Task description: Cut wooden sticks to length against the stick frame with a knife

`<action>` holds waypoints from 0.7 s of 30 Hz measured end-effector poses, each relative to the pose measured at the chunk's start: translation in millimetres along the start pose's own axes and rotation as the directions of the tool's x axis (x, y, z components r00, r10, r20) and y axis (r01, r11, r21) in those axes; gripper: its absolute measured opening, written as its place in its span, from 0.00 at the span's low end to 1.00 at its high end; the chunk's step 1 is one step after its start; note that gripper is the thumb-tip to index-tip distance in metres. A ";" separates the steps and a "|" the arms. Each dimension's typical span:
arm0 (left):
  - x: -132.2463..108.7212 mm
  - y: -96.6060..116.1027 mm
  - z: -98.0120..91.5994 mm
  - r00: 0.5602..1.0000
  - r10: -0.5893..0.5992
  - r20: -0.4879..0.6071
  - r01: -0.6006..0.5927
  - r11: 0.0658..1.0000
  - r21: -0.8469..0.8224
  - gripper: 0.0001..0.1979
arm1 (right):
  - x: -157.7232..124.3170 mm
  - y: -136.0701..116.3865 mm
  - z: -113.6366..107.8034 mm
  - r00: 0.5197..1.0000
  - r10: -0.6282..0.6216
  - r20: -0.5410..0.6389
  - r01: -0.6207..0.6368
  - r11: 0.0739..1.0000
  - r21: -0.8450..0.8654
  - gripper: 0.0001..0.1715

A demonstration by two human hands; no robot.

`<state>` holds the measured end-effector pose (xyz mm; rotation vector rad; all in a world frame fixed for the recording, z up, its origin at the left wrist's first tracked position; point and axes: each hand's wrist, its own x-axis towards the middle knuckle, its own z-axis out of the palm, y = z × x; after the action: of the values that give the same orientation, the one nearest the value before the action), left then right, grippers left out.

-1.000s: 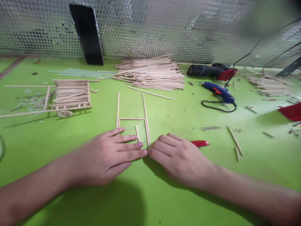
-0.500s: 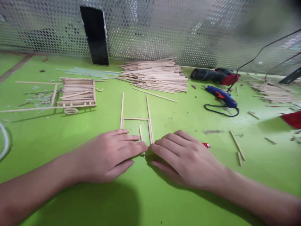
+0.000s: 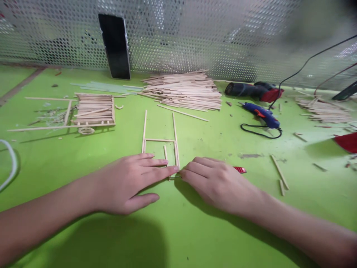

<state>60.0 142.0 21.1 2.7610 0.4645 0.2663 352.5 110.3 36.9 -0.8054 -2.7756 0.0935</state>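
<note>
Thin wooden sticks form an H-shaped frame (image 3: 160,140) flat on the table in front of me. My left hand (image 3: 134,182) lies palm down over its lower left part, fingers stretched out and thumb apart. Its fingers cross a short loose stick (image 3: 165,151), and the index fingertip touches the frame's right leg. Close beside it, my right hand (image 3: 217,182) is closed around a utility knife. The knife's red end (image 3: 240,169) sticks out behind the knuckles, and its thin blade (image 3: 175,177) shows by the fingertips. The hand hides the rest of the knife.
A small stick-built cart (image 3: 95,109) stands at the left near scraps. Behind are glue sticks (image 3: 108,88), a stick pile (image 3: 182,91) and a phone (image 3: 115,46) against a perforated metal screen (image 3: 173,33). A blue glue gun (image 3: 262,114) with a cord lies right.
My left index finger has moved slightly right, onto the frame's leg, and the thumb has spread. My right hand has shifted a little with the knife, and its blade now shows between the hands.
</note>
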 end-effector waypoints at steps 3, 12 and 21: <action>-0.3 -0.6 1.0 1.000 -0.014 -0.013 0.014 1.000 0.015 0.31 | 1.3 -2.0 2.0 1.000 -0.004 -0.007 0.004 1.000 -0.010 0.12; -3.1 -0.5 2.2 0.994 0.016 -0.110 -0.015 1.000 0.007 0.25 | 4.6 -4.4 7.7 1.000 -0.005 -0.005 0.005 0.999 -0.043 0.14; -0.8 -2.1 3.4 0.978 0.129 -0.163 -0.132 0.991 -0.007 0.24 | 5.1 -6.6 6.6 0.999 -0.005 -0.043 0.001 0.995 -0.097 0.15</action>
<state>59.4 142.6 17.2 2.7683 0.3186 0.5274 343.2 107.5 32.5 -0.8166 -2.7584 -0.0594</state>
